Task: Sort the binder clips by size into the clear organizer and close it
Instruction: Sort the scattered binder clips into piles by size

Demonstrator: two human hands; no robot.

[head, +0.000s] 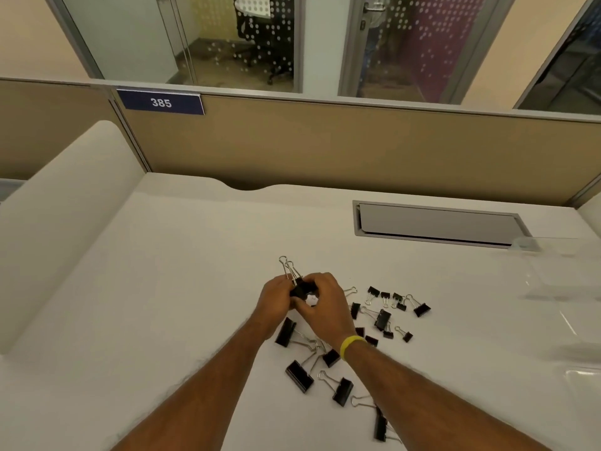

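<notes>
I am pinching one binder clip between the curled fingers of my left hand and right hand over the desk, with its wire handles pointing up and away to the left. Five large clips and about a dozen small clips are lying scattered below and to the right. The clear organizer is sitting at the far right, and a sign is reading "385".
</notes>
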